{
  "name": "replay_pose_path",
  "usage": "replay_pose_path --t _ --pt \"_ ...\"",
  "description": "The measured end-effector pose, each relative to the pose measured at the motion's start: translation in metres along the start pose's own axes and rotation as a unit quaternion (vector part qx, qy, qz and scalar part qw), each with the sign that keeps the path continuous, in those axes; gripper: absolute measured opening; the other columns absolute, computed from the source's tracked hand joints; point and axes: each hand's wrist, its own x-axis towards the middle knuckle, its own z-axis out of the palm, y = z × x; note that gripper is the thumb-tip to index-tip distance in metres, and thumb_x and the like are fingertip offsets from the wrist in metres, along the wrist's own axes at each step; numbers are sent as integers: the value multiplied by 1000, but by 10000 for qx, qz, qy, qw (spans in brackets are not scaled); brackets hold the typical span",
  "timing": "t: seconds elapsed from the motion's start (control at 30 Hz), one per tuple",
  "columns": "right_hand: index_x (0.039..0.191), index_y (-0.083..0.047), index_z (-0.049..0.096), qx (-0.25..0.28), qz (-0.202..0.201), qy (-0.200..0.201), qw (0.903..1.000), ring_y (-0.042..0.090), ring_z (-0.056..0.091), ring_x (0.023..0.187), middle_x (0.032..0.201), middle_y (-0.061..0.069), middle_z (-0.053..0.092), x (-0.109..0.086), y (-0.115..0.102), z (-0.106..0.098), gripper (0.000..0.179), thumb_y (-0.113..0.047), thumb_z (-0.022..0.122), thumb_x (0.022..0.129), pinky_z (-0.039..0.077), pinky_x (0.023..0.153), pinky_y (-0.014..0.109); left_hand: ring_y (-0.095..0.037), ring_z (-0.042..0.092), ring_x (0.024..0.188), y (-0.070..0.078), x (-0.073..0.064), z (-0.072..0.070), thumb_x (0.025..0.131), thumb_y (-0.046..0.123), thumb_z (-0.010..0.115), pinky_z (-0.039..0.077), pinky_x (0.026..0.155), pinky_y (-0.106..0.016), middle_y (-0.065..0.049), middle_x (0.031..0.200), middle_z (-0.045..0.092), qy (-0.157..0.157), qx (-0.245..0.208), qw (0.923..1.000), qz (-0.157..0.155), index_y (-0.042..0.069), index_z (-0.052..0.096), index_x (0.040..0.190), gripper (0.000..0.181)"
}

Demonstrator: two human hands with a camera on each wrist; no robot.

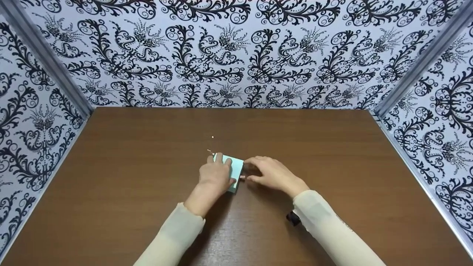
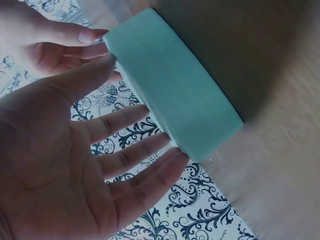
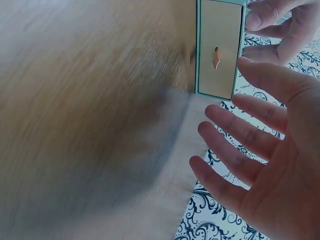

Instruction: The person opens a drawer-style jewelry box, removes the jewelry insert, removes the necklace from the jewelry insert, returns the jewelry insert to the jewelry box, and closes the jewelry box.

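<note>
A small teal box (image 1: 237, 170) lies on the table, and its plain side (image 2: 172, 82) fills the middle of the left wrist view. My left hand (image 1: 216, 173) rests on top of it with fingers spread and fairly straight. Just right of the box, my right hand (image 1: 271, 173) has its fingers loosely bent, its thumb close to the box's edge. The right wrist view shows a pale drawer-like front (image 3: 220, 30) framed in teal, with a small pinkish-orange tab (image 3: 216, 58) sticking out. That hand's fingers do not grip the tab.
The brown wooden table (image 1: 147, 144) extends around the box. A thin, light bit (image 1: 210, 151) shows by the box's far left corner, and a tiny white speck (image 1: 212, 137) lies farther back. Patterned walls (image 1: 236, 55) enclose the back and sides.
</note>
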Motion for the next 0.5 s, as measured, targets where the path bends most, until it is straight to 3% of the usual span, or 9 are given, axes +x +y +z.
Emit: replay_pose_path --t 0.17,0.3,0.4,0.5 --pt "130 -13 62 77 54 -69 9999 25 63 115 125 5 68 -1 1 4 41 -25 70 92 51 101 47 -36 44 136 -13 5 1 87 47 73 55 95 -49 -14 146 45 -79 -441 9982 409 12 54 139 66" --pt "127 -13 65 81 82 -111 9999 24 63 114 122 4 69 0 1 6 37 -26 69 93 51 101 46 -35 34 146 -28 13 3 81 48 79 36 118 -46 -12 158 38 -215 -763 9921 976 10 48 146 82" --pt "125 -13 66 81 83 -127 9999 23 63 114 121 3 68 0 0 8 35 -26 69 93 51 101 46 -34 33 148 -35 17 5 78 48 82 30 122 -45 -11 159 38 -326 -983 9874 1199 9 45 149 89" --pt "124 -14 66 91 43 -138 9999 23 63 113 120 2 69 0 -2 8 33 -26 68 94 51 100 46 -32 36 146 -37 17 6 76 48 83 38 117 -48 -11 155 42 -305 -1221 9849 1190 9 47 147 88"
